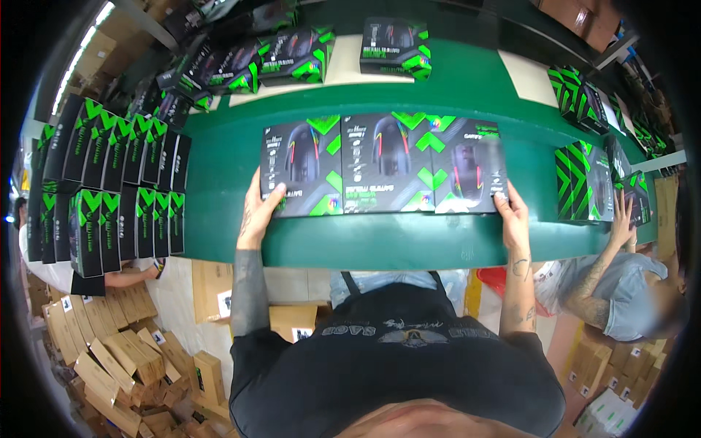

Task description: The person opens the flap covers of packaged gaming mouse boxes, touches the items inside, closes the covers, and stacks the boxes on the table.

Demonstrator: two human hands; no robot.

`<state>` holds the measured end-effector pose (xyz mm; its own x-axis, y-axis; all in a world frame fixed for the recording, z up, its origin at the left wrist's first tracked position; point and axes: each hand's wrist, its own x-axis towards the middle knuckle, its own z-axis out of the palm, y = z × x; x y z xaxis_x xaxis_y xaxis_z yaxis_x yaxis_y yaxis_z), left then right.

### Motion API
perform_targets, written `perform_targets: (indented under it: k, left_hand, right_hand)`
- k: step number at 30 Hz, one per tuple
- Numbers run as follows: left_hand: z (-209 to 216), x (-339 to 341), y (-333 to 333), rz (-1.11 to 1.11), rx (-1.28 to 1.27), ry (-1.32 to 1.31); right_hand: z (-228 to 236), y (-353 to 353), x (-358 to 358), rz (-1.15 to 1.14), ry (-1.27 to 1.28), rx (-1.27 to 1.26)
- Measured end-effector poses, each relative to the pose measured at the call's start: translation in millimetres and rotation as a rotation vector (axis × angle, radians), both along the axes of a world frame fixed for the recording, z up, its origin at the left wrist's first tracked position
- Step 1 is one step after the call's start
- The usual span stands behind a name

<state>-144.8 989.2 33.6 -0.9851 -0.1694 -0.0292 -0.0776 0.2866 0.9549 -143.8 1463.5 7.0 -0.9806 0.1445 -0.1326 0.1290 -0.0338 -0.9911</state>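
Three black-and-green computer mouse boxes lie side by side on the green table. My left hand (261, 206) grips the outer side of the left mouse box (301, 168), thumb on its front corner. The middle mouse box (387, 164) touches both neighbours, with no hand on it. At the other end, my right hand (513, 212) holds the near corner of the right mouse box (467, 166), fingers along its outer side. The right box's print is turned half round compared with the other two. Together my hands hold the row from both ends.
Stacked mouse boxes (109, 179) stand at the left end of the green table (350, 244). More boxes (299, 55) lie along the back. A co-worker's hand (622, 219) touches boxes at the right, near a patterned stack (580, 182). Brown cartons (131, 358) cover the floor at lower left.
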Motion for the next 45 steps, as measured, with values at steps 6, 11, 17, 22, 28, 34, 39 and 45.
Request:
perform_targets:
  k: [6, 11, 17, 22, 28, 34, 39, 45]
  left_hand:
    - [14.9, -5.4, -29.9, 0.004, 0.302, 0.322]
    - [102.0, -119.7, -70.0, 0.408, -0.038, 0.607]
    - [118.5, -66.2, 9.4, 0.457, -0.614, 0.971]
    - [16.3, -18.9, -2.9, -0.047, -0.958, 0.466]
    - [-43.3, -2.6, 8.4, 0.013, -1.098, 0.182]
    - [-41.9, -5.0, 23.7, 0.023, -1.105, 0.191]
    - [-12.8, 11.0, 144.3, -0.253, -0.465, 0.208]
    - [3.6, -18.3, 205.2, -0.313, 0.4, -0.082]
  right_hand:
    - [3.7, -38.2, -26.3, 0.068, 0.306, -0.11]
    - [89.8, -71.7, -145.0, 0.071, 0.697, 0.078]
    - [116.8, -70.6, -84.6, -0.225, 0.876, 0.459]
    - [97.8, 68.6, -24.1, -0.564, 0.69, 0.894]
    - [76.3, 247.2, 3.5, -1.006, 0.228, 1.136]
    - [28.0, 313.4, 0.4, -0.247, 0.013, -0.24]
    - [35.5, 170.2, -10.0, 0.001, -0.003, -0.217]
    - [2.5, 35.1, -6.6, 0.397, 0.24, 0.253]
